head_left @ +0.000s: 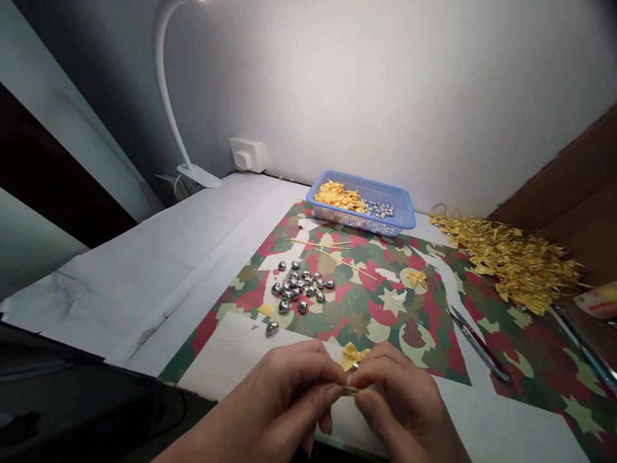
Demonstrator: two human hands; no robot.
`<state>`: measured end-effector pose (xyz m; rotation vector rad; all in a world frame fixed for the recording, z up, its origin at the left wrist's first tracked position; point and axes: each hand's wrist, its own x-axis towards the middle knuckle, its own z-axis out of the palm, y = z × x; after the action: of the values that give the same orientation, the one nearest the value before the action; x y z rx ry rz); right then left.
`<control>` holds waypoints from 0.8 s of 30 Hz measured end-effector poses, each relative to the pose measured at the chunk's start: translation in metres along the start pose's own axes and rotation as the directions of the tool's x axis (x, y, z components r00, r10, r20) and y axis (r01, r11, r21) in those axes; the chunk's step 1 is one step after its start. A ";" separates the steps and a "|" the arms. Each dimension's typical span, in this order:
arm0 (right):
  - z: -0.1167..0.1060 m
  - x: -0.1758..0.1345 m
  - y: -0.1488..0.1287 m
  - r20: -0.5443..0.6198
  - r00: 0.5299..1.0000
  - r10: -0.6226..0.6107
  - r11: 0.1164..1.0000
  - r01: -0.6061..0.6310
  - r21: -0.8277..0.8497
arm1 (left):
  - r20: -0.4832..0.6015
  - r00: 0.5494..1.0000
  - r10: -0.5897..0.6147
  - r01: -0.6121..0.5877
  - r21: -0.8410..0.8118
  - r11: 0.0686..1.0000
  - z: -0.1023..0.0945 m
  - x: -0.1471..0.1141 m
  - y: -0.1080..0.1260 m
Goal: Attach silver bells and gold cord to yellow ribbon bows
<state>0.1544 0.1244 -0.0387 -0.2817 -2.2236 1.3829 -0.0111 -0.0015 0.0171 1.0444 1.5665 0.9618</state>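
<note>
Both of my hands meet close together at the front edge of the table. My left hand (294,392) and my right hand (400,392) each pinch a short stretch of thin gold cord (349,390) between thumb and fingers. Just above the cord, between the fingertips, shows a yellow ribbon bow (353,355) with a small silver bell (355,367) under it. How the bow and bell join the cord is partly hidden by my fingers. Beyond my left hand lies a loose cluster of silver bells (303,287), with one bell (272,328) nearest to it.
A blue basket (409,215) holds yellow bows and small silver pieces. Gold cords (347,264) and a single bow (416,278) lie on patterned paper. Tweezers (477,344) rest at right, near a heap of gold bow ties (515,260). A white lamp (168,103) stands at left.
</note>
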 end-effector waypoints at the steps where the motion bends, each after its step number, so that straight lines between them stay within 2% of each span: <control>1: -0.001 -0.001 0.001 -0.005 1.000 0.026 0.999 -0.026 0.041 | 0.010 1.000 -0.005 0.006 -0.047 0.999 -0.001 0.001 0.000; 4: -0.003 -0.003 0.005 -0.034 0.999 0.042 0.992 -0.037 0.121 | 0.015 1.000 -0.020 0.022 -0.170 0.985 -0.001 0.004 0.000; 7: -0.003 -0.001 0.006 -0.007 1.000 -0.006 0.994 0.007 0.109 | 0.009 1.000 -0.030 0.031 -0.221 0.975 0.000 0.006 -0.001; 17: -0.004 0.000 0.012 -0.061 0.989 -0.135 0.991 0.134 -0.020 | -0.048 0.996 0.069 -0.068 0.033 0.997 0.006 0.007 -0.001; 24: 0.001 -0.001 0.010 -0.120 0.979 -0.166 0.980 0.150 -0.135 | -0.123 0.981 0.151 -0.138 0.105 0.985 0.011 0.005 -0.001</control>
<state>0.1535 0.1283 -0.0483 -0.2262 -2.1758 1.1121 -0.0017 0.0039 0.0127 1.1963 1.6753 1.0813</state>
